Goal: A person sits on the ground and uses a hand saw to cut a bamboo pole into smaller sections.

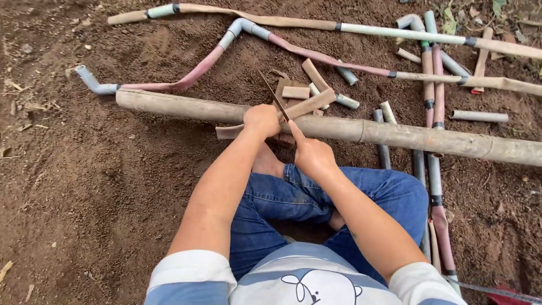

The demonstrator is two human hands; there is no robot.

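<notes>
On bare brown soil, a seated person's left hand grips a flat bamboo strip braced across a bamboo pole, steadying it while the right hand closes around a knife.

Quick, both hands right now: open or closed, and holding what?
Left hand: closed around a flat brown strip resting across the thick pole.
Right hand: closed on the knife, forefinger stretched along the blade.

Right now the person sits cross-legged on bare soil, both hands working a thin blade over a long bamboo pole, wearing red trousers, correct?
Not quite: the head view shows blue jeans, not red trousers. The rest holds: seated on soil, left hand and right hand at a thin blade over the bamboo pole.
</notes>
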